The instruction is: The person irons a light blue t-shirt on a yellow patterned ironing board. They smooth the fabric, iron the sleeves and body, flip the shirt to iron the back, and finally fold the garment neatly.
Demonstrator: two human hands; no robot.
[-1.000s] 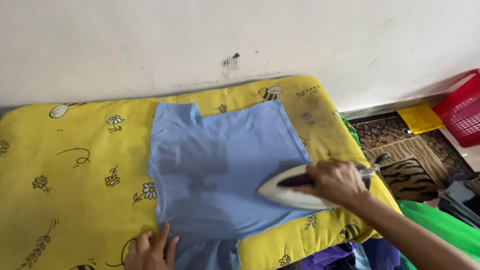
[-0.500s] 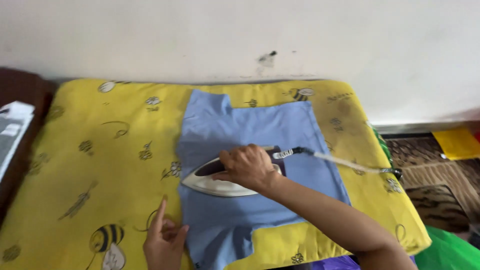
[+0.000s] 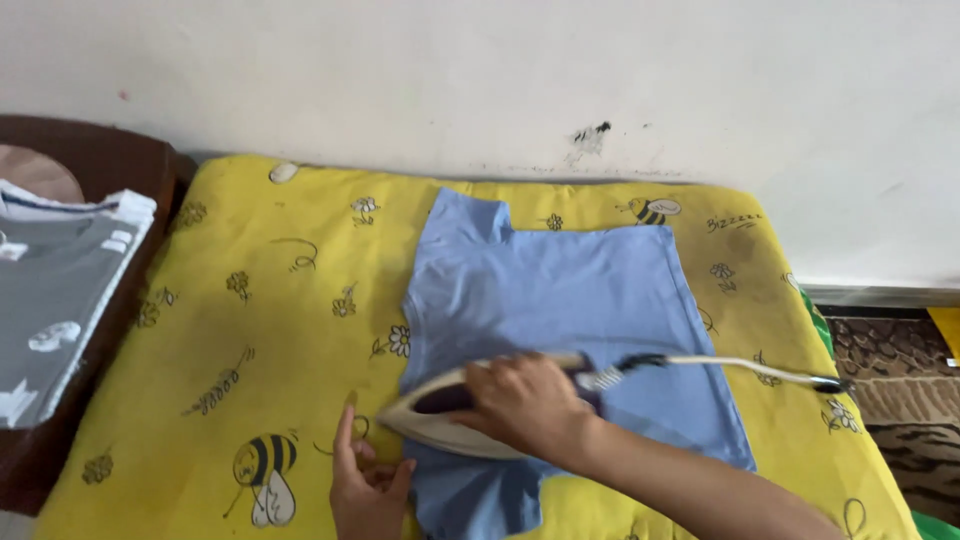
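Observation:
A light blue T-shirt (image 3: 550,300) lies flat on a yellow pad (image 3: 260,330) printed with bees and flowers. My right hand (image 3: 525,405) grips the handle of a cream and purple iron (image 3: 440,420), which rests on the shirt's lower left part with its tip pointing left. The iron's white cord (image 3: 740,365) runs off to the right across the shirt. My left hand (image 3: 365,485) presses on the pad at the shirt's lower left edge, index finger stretched up, just below the iron's tip.
A folded grey garment with white trim (image 3: 55,300) lies on a dark brown surface (image 3: 120,165) at the left. A white wall (image 3: 500,80) runs behind the pad. A patterned brown rug (image 3: 900,380) lies on the floor at the right.
The iron has slid left across the shirt, from its right edge to its lower left part. My left hand stayed at the shirt's lower edge. The view has turned left.

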